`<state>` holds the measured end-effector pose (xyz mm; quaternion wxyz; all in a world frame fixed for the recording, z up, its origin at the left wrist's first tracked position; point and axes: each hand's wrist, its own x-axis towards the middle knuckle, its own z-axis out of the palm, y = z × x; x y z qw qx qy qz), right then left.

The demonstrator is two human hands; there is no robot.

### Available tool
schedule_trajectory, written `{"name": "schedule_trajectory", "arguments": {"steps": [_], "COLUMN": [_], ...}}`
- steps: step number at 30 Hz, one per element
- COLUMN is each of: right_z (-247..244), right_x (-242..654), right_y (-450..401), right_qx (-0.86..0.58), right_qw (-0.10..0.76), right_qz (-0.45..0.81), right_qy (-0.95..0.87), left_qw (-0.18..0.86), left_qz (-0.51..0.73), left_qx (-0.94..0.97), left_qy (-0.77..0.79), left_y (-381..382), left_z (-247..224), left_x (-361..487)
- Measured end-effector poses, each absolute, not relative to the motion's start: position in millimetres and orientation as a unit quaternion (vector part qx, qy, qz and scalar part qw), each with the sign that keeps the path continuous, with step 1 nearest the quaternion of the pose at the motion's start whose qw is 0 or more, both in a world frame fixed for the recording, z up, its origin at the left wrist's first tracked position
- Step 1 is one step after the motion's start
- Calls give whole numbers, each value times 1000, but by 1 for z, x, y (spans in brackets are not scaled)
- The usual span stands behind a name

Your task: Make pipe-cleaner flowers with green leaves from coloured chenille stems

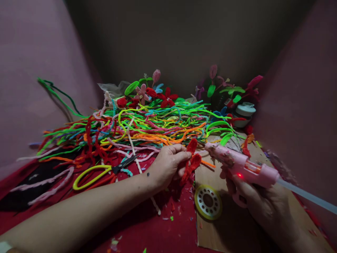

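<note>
My left hand pinches a red pipe-cleaner flower with fuzzy looped petals, near the middle of the view. An orange pipe-cleaner end sticks out to the right beside the petals. My right hand is wrapped round the handle of a pink hot glue gun, whose red light is lit. Its nozzle points left, close to the flower; whether they touch I cannot tell. A clear glue stick runs out of the gun's back end.
Many coloured pipe cleaners lie heaped behind my hands. Yellow-handled scissors rest at left. A tape roll sits on a brown board. Finished fuzzy flowers and a lidded jar stand at the back, near the walls.
</note>
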<state>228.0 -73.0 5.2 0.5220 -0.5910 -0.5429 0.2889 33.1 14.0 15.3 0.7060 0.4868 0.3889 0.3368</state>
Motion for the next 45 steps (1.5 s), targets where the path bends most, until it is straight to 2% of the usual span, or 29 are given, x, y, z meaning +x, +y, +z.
{"name": "schedule_trajectory", "arguments": {"steps": [15, 45], "right_z": [12, 7], "right_x": [225, 231], "right_y": [-73, -76], "right_qx": [-572, -596], "right_qw": [505, 460], "right_qz": [247, 249], "right_qy": [-597, -609], "left_qw": [712, 727], "left_qz": [350, 357], "left_qx": [475, 455], "left_qy": [381, 371], "left_y": [15, 15], "left_z": [15, 16], "left_x": [32, 33]}}
